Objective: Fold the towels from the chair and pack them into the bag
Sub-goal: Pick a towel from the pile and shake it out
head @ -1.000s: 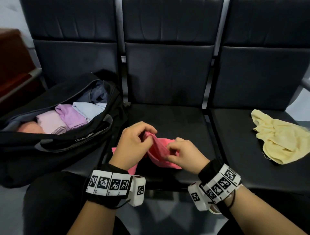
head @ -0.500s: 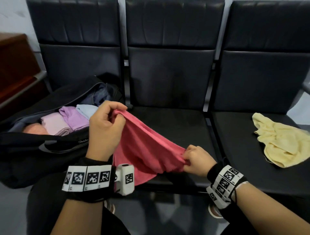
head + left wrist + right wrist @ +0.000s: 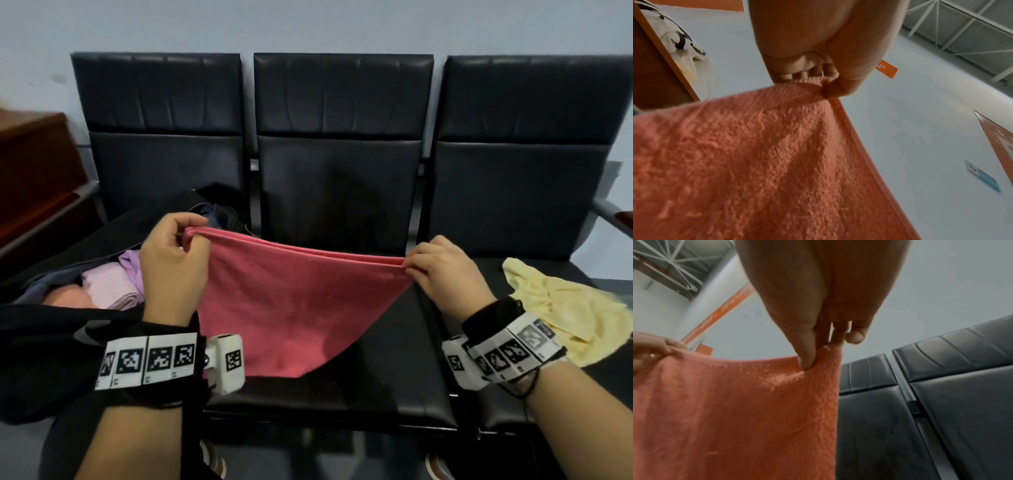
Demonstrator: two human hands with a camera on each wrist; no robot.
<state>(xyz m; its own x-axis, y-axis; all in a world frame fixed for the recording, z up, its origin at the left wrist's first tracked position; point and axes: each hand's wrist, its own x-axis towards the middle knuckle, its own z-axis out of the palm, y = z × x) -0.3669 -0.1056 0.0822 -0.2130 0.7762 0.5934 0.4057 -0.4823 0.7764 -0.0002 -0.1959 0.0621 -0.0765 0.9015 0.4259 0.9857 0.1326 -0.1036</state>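
Note:
A pink towel (image 3: 294, 301) hangs doubled in the air over the middle seat (image 3: 387, 370), stretched between both hands. My left hand (image 3: 171, 263) pinches its upper left corner (image 3: 824, 84). My right hand (image 3: 442, 270) pinches the upper right corner (image 3: 818, 360). The towel's lower tip droops toward the seat. A black bag (image 3: 58, 342) lies open on the left seat with several folded towels (image 3: 109, 287) inside. A crumpled yellow towel (image 3: 565, 308) lies on the right seat.
Three black padded chairs (image 3: 342, 137) stand in a row against a pale wall. A brown wooden cabinet (image 3: 34, 164) stands at the far left. A metal armrest (image 3: 613, 212) juts out at the right. My knee (image 3: 85, 442) is below the bag.
Both hands lifted the pink towel off the middle seat and pulled it apart. It went from a bunched lump to a taut, spread sheet held at two corners.

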